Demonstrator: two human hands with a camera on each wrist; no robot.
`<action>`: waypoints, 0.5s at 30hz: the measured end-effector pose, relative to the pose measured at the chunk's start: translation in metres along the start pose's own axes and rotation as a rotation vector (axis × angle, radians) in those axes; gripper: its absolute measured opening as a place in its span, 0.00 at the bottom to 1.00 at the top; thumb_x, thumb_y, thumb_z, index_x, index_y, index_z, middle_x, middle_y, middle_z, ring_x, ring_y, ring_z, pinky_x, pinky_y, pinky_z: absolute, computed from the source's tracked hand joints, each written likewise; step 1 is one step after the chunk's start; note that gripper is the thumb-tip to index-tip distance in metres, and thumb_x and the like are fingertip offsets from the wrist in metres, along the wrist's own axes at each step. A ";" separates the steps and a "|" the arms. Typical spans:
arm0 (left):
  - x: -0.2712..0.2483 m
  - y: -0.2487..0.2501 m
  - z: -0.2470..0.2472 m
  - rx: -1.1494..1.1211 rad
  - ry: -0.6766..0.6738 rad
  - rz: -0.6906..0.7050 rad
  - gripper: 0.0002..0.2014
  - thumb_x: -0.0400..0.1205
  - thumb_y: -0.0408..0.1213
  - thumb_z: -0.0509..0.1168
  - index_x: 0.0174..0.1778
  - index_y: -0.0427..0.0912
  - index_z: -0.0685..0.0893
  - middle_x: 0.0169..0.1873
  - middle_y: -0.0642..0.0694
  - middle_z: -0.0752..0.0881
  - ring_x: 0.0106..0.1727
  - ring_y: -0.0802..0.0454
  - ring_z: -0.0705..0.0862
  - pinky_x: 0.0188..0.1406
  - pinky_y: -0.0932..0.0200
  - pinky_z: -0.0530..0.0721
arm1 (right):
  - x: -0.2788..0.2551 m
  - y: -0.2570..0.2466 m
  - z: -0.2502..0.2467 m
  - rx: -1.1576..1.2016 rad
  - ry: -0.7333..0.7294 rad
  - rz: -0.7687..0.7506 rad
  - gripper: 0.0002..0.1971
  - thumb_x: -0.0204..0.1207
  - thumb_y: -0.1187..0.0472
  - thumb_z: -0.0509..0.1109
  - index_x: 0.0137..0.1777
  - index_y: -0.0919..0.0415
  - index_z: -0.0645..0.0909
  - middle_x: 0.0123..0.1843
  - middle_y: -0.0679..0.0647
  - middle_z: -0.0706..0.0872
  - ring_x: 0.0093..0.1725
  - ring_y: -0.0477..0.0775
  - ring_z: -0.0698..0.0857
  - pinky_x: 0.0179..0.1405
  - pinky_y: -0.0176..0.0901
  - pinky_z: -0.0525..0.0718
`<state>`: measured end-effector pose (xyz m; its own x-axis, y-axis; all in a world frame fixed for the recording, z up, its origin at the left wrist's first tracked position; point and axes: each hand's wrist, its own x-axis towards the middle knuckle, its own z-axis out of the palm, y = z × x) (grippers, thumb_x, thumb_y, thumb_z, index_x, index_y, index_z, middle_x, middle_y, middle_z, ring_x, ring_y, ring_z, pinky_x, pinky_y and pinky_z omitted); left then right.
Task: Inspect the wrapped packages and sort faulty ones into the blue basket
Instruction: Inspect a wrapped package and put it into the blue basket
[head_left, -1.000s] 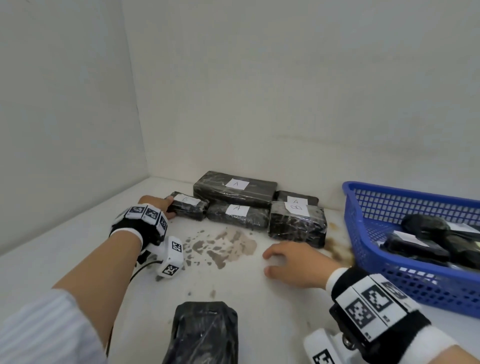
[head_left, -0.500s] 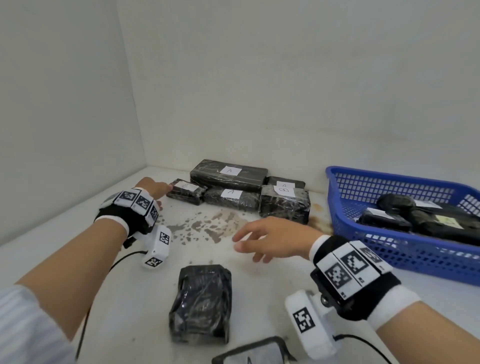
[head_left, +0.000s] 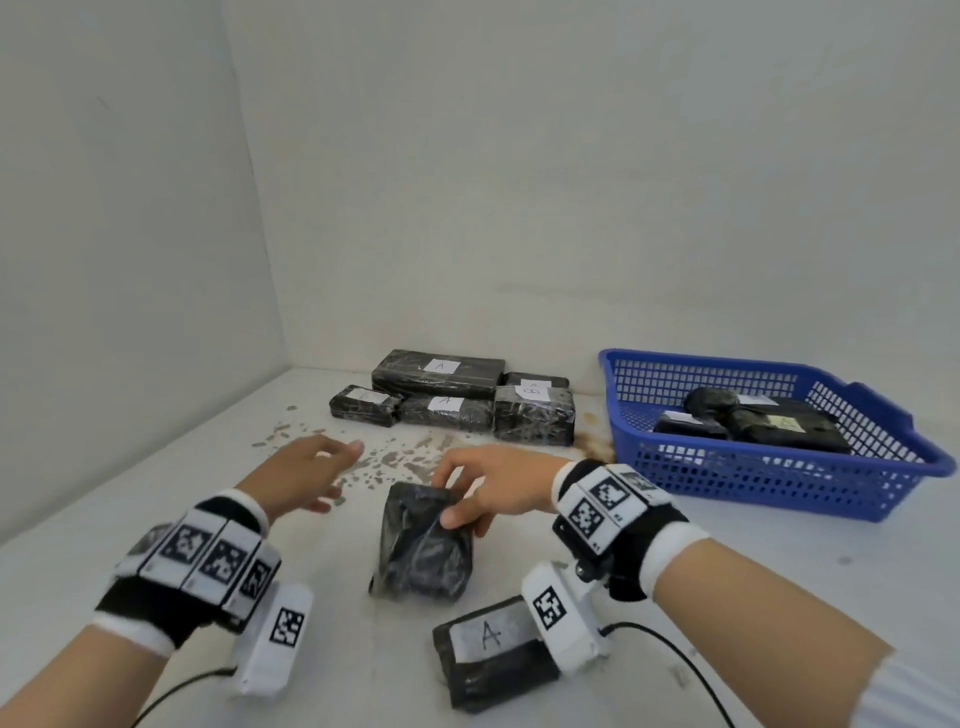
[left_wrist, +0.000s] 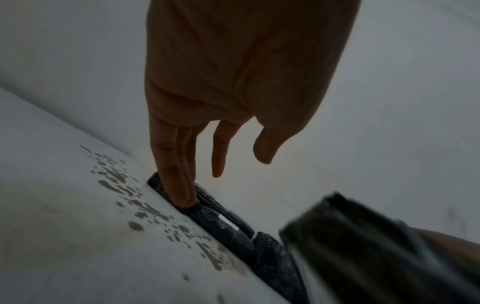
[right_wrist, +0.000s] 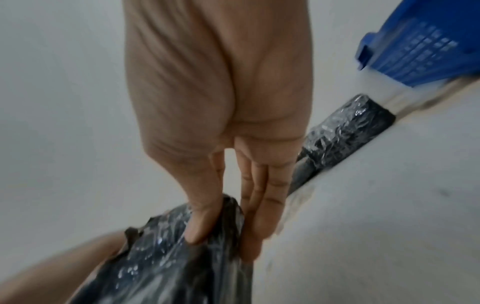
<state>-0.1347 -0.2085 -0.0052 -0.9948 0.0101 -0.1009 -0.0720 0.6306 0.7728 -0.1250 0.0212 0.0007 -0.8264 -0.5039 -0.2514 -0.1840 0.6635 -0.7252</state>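
An unlabelled black wrapped package (head_left: 423, 551) lies in the middle of the white table. My right hand (head_left: 449, 496) grips its far end, thumb on top and fingers round the edge; the right wrist view shows the thumb and fingers (right_wrist: 200, 226) pinching the crinkled wrap (right_wrist: 161, 263). Just left of the package my left hand (head_left: 332, 475) hovers with straight, spread fingers (left_wrist: 179, 185), holding nothing. The blue basket (head_left: 779, 483) stands at the right with several dark packages inside. A package labelled A (head_left: 493, 654) lies near me, partly under my right wrist.
Several labelled black packages (head_left: 452, 400) are stacked against the back wall, also seen as a dark row (left_wrist: 233, 230) from the left wrist. Grey-brown stains (head_left: 395, 457) mark the table between them and my hands. Walls close in the left and back.
My right hand came down onto the unlabelled package and took hold of its far end. My left hand drew back from the small package at the back stack to beside that package.
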 end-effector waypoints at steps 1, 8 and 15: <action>-0.008 0.004 0.004 -0.010 -0.010 0.020 0.26 0.85 0.55 0.55 0.69 0.38 0.76 0.59 0.42 0.82 0.51 0.48 0.86 0.45 0.58 0.86 | -0.009 -0.001 -0.008 0.012 0.067 -0.036 0.11 0.80 0.65 0.74 0.56 0.52 0.77 0.61 0.57 0.86 0.47 0.58 0.88 0.55 0.48 0.88; -0.050 0.078 0.036 -0.636 -0.507 -0.006 0.35 0.76 0.71 0.47 0.61 0.46 0.78 0.55 0.29 0.89 0.53 0.33 0.90 0.45 0.44 0.90 | -0.094 0.006 -0.057 0.316 0.626 -0.366 0.14 0.79 0.72 0.73 0.56 0.55 0.77 0.61 0.47 0.86 0.52 0.49 0.91 0.49 0.37 0.87; -0.060 0.166 0.090 -0.940 -0.647 0.206 0.22 0.75 0.40 0.66 0.64 0.34 0.83 0.54 0.28 0.88 0.47 0.32 0.91 0.41 0.47 0.92 | -0.157 0.048 -0.082 0.414 0.885 -0.518 0.10 0.81 0.76 0.68 0.52 0.60 0.78 0.70 0.44 0.85 0.61 0.51 0.90 0.59 0.43 0.88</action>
<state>-0.0804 -0.0346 0.0722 -0.7911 0.6116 -0.0107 -0.2073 -0.2516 0.9454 -0.0481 0.1774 0.0583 -0.8200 0.0163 0.5721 -0.5620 0.1670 -0.8101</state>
